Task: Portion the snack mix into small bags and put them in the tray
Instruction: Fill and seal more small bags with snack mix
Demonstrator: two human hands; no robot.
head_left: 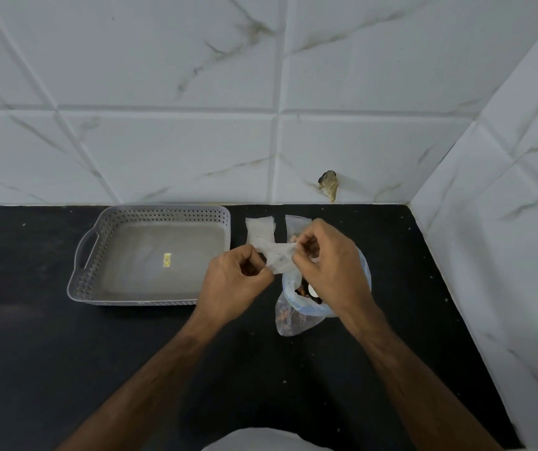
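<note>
Both hands pinch one small clear bag [279,257] between them, the left hand [233,281] clenched on its near edge and the right hand [327,265] on the far edge, likely pulling its mouth apart for filling. They work directly above the snack mix tub [363,281], keeping spills short. The gray tray [150,216] waits empty just left on the dark surface [65,353]; spare bags [259,227] lie behind.

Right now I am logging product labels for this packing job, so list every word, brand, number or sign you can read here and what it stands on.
No text can be read.
Yellow sticker on the floor of the grey tray: printed, but too small and blurred to read.
Small bag held between both hands: no print visible.
</note>
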